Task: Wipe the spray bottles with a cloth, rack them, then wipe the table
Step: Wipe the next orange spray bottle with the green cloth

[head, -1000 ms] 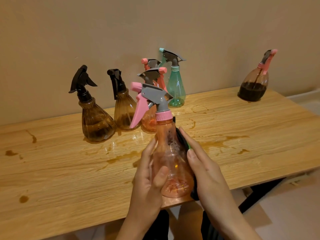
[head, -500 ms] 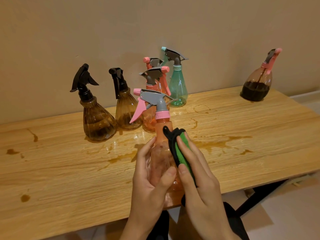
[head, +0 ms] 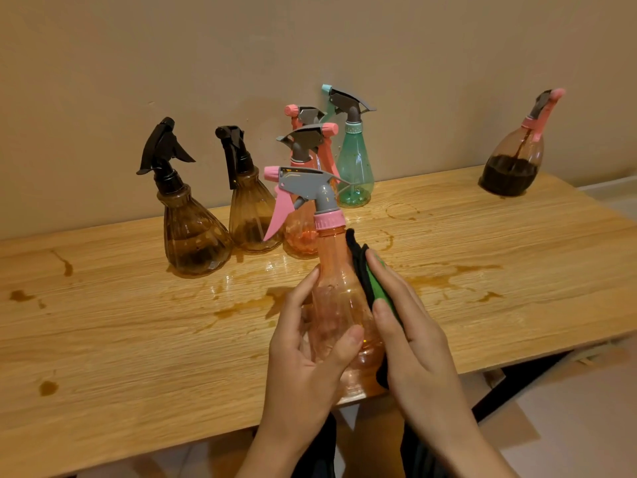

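My left hand (head: 303, 360) grips a clear orange spray bottle (head: 336, 291) with a grey and pink trigger, held upright above the table's near edge. My right hand (head: 410, 326) presses a green and black cloth (head: 368, 277) against the bottle's right side, fingers laid along the cloth. Behind stand two brown bottles with black triggers (head: 193, 232) (head: 250, 215), two more orange bottles (head: 303, 232) (head: 306, 113), partly hidden by each other, and a green bottle (head: 354, 167).
A dark brown bottle with a pink trigger (head: 513, 160) stands far right by the wall. The wooden table (head: 138, 339) carries brown liquid streaks and drops around the bottles and at the left. Black table legs show at the lower right.
My right hand has brought the cloth from behind the bottle up along its right side toward the neck. The bottle sits slightly higher and more upright in my left hand.
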Demonstrator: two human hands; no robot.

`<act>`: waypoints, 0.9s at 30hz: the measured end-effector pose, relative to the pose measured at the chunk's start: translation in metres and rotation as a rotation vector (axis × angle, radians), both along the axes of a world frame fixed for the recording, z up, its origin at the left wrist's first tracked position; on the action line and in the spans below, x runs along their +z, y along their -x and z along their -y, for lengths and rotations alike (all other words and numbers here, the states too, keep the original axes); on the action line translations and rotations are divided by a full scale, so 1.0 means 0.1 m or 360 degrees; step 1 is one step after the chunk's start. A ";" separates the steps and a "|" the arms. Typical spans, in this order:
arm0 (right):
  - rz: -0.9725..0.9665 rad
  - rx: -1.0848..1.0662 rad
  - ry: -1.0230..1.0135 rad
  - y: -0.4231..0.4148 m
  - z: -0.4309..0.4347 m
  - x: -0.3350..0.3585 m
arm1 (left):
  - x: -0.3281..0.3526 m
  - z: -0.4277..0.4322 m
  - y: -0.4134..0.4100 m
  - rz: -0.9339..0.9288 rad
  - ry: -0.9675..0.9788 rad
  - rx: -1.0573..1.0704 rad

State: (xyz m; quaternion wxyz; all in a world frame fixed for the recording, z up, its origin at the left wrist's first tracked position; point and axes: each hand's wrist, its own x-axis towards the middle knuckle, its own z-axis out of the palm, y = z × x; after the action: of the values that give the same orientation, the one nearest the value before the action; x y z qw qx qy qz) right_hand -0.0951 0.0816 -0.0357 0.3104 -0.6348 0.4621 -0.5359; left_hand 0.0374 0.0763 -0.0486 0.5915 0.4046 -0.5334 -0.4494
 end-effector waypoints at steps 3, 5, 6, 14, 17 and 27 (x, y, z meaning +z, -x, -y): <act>-0.0173 -0.0057 0.0069 -0.06 -0.07 -0.07 | 0.01 0.01 0.00 -0.0051 -0.0010 0.0055; -0.0304 -0.0083 0.0127 -0.14 -0.17 -0.18 | 0.02 0.02 -0.01 -0.0088 -0.0015 0.0081; -0.0305 -0.0098 0.0121 -0.17 -0.21 -0.21 | 0.03 0.02 -0.02 -0.0084 -0.0012 0.0085; -0.0049 -0.0009 -0.0023 0.02 0.09 0.08 | 0.04 -0.02 -0.01 0.0033 0.0036 -0.0023; -0.0196 0.0050 0.0015 -0.03 -0.02 0.01 | 0.03 0.00 -0.01 -0.0017 0.0050 0.0072; -0.0311 -0.0041 0.0123 -0.05 0.04 0.05 | 0.02 0.01 -0.04 -0.0008 0.0010 -0.0046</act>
State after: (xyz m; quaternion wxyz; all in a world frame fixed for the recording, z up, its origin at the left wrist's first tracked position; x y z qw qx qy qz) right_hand -0.0902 0.0773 -0.0304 0.2322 -0.6895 0.4771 -0.4930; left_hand 0.0412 0.0757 -0.0462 0.5876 0.3938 -0.5390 -0.4573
